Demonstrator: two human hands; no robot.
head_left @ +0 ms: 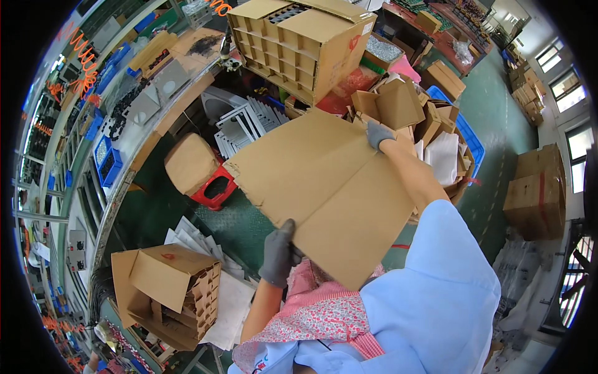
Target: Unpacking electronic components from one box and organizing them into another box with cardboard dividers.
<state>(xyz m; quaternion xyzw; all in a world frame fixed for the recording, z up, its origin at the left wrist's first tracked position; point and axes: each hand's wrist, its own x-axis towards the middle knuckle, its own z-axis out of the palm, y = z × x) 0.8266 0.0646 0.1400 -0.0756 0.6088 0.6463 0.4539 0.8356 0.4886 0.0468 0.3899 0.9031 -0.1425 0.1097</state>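
A large flat cardboard sheet (pixel 324 181) with a crease across it spans the space in front of me. My left hand (pixel 280 254), in a grey glove, grips its near left edge. At the far right edge my right hand (pixel 379 134), also gloved, holds the same sheet, its fingertips partly out of sight. Beyond the sheet stands a big cardboard box (pixel 305 50) with a grid of cardboard dividers. To the lower left sits an open cardboard box (pixel 168 287) with more dividers.
A red stool (pixel 215 190) with a cardboard-covered seat stands left of the sheet. A blue crate (pixel 474 146) full of cardboard scraps is at the right. A curved workbench (pixel 134 149) with blue bins runs along the left. Stacked cartons (pixel 534 193) line the right wall.
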